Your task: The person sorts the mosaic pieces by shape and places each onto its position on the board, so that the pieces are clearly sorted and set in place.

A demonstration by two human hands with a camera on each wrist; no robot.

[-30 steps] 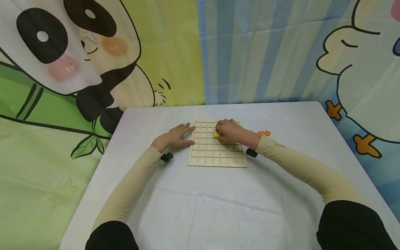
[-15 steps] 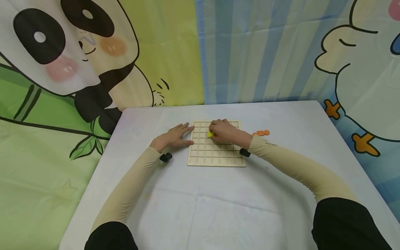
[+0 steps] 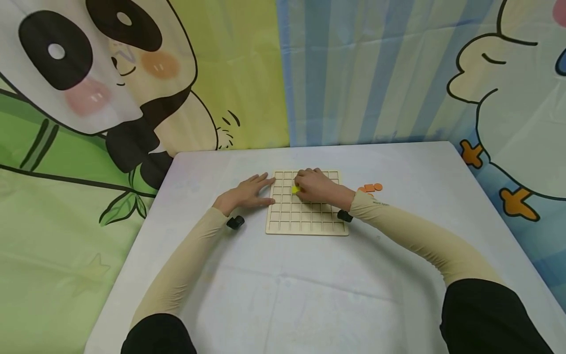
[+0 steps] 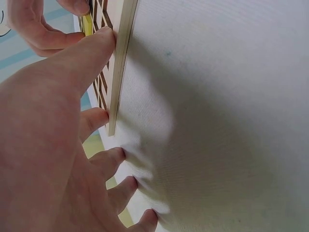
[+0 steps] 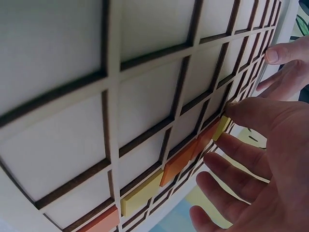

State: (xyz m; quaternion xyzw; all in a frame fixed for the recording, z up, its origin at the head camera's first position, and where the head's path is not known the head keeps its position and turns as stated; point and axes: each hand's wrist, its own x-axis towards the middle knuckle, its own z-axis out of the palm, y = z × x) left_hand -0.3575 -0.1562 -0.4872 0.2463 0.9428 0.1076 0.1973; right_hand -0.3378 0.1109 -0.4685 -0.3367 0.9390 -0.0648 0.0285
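A wooden grid board (image 3: 305, 228) lies on the table, with raised lines dividing it into square cells. My left hand (image 3: 246, 193) is spread at its left side; in the left wrist view the thumb (image 4: 96, 46) and one finger touch the board's edge, while other fingertips rest on the cloth. Over the board's upper part, my right hand (image 3: 320, 188) pinches a small yellow tile (image 5: 221, 128) between thumb and index finger, at a cell. Beside that tile, the right wrist view shows a row of orange tiles (image 5: 178, 162), another yellow tile (image 5: 142, 192) and a reddish-orange tile (image 5: 99, 222).
Several loose orange pieces (image 3: 369, 188) lie on the white table (image 3: 283, 290) right of the board, partly hidden by the right sleeve. Black wrist cameras (image 3: 236, 222) hang beneath both wrists. A printed cartoon curtain (image 3: 247, 73) stands behind the table.
Carrying the yellow tile, my right hand has shifted a little left across the board, then stayed nearly still. More loose orange pieces show beside the sleeve. The left hand keeps its place.
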